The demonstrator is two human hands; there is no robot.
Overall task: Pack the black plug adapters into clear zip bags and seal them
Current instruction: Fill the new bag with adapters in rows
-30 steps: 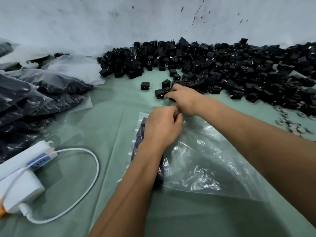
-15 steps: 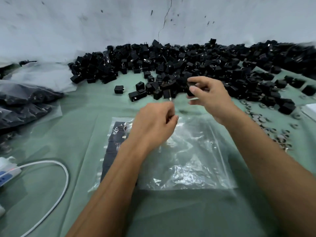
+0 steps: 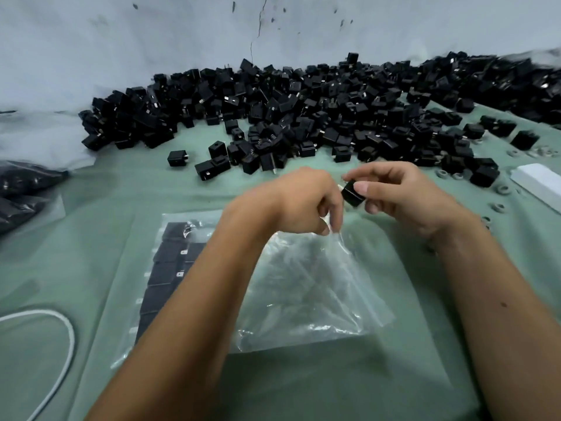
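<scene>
A clear zip bag (image 3: 306,287) lies on the green cloth in front of me, with a column of black adapters (image 3: 165,268) packed along its left side. My left hand (image 3: 300,202) pinches the bag's top edge and lifts it. Just right of it, my right hand (image 3: 403,196) pinches one black plug adapter (image 3: 352,193) between thumb and fingers, above the bag's mouth. A big heap of loose black adapters (image 3: 303,110) stretches along the wall behind my hands.
Filled dark bags (image 3: 21,189) lie at the left edge. A white cable (image 3: 65,338) loops at lower left. Small grey rings (image 3: 498,205) are scattered at right, next to a white box (image 3: 540,180). A stray adapter (image 3: 177,158) sits apart from the heap.
My right hand has come back from the heap with one adapter and now holds it close beside my left hand. My left hand keeps pinching the bag's edge. The view shifted right.
</scene>
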